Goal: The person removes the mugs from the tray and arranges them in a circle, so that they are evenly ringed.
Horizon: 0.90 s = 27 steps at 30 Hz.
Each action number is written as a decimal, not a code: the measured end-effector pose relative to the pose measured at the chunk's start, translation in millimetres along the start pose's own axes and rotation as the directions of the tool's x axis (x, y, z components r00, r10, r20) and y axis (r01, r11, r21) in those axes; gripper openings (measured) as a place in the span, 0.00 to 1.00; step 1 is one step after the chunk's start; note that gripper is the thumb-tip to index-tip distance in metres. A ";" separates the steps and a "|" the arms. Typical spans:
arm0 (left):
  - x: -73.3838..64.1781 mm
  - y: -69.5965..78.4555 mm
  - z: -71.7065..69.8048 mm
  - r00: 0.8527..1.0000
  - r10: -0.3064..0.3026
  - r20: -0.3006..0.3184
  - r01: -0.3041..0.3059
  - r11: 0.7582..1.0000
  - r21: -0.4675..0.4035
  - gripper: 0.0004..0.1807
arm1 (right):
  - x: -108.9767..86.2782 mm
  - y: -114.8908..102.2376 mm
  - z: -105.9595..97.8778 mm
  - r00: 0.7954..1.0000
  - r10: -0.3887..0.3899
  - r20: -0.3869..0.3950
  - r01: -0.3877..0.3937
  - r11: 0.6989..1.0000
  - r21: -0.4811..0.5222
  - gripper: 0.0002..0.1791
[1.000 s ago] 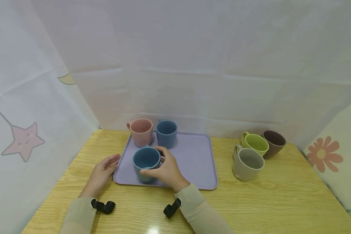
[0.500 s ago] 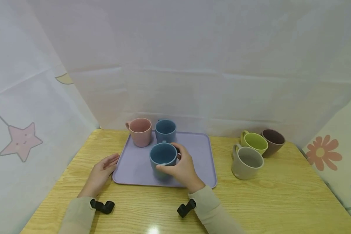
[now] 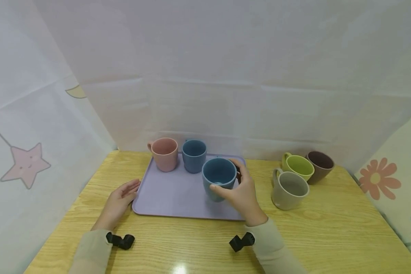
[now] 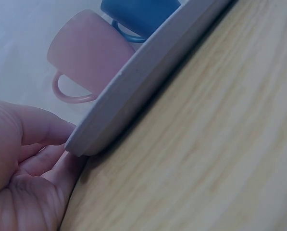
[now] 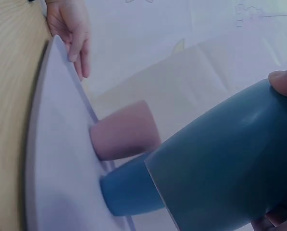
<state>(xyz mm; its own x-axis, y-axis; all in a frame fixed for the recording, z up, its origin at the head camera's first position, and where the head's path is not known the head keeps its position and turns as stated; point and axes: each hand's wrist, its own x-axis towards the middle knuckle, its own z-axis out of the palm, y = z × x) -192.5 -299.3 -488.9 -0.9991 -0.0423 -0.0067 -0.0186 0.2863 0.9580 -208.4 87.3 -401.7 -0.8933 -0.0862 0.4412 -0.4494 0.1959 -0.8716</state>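
Observation:
My right hand (image 3: pixel 241 192) grips a teal mug (image 3: pixel 216 192) by its sides, thumb at the near side and fingers round the right. In the right wrist view, that mug's base hangs clear of the lilac tray (image 3: pixel 171 201). My left hand (image 3: pixel 120 198) rests at the tray's left edge with relaxed fingers, and the left wrist view shows the fingers touching the tray's rim (image 4: pixel 109 101). At the back left of the tray stand a pink mug (image 3: pixel 165 158) and, to its right, a blue mug (image 3: pixel 194 159).
Right of the tray, a grey-beige mug (image 3: pixel 285 196), a lime-green mug (image 3: pixel 299 167) and a dark brown mug (image 3: pixel 320 167) cluster on the wooden table (image 3: pixel 178 243). A pale cloth backdrop (image 3: pixel 205 83) closes off the back and sides.
The teal mug has moved right in my right hand, from the tray's front left, and is higher now. The left hand and the other mugs have stayed put.

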 end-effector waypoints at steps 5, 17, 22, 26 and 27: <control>0.8 -0.3 0.6 1.000 0.001 0.000 -0.001 1.000 0.000 0.28 | 0.6 -7.5 -23.0 0.998 0.031 -0.053 -0.030 0.999 0.017 0.49; 0.7 -0.5 0.9 1.000 0.000 -0.004 0.000 1.000 0.015 0.28 | 8.9 -25.8 -73.3 0.975 0.025 -0.223 -0.021 1.000 0.023 0.46; 0.5 -3.0 -0.6 1.000 -0.001 -0.008 0.001 1.000 0.016 0.28 | 10.7 -30.5 -97.0 0.952 0.047 -0.303 -0.045 0.999 0.014 0.44; 0.3 -4.6 -1.7 1.000 0.003 -0.006 -0.003 1.000 0.021 0.28 | 10.5 -30.5 -117.3 0.930 0.042 -0.364 -0.037 0.999 0.020 0.43; 0.3 -4.7 -2.0 1.000 0.004 -0.008 -0.004 1.000 0.023 0.28 | 10.3 -30.3 -122.5 0.926 0.037 -0.377 -0.033 0.999 0.015 0.42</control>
<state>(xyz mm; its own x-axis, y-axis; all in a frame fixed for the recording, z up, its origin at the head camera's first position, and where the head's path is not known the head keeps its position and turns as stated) -192.6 -302.5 -492.9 -0.9988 -0.0485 -0.0007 -0.0156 0.3080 0.9512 -202.7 200.2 -344.6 -0.8390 0.2953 0.4570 -0.4196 0.1838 -0.8889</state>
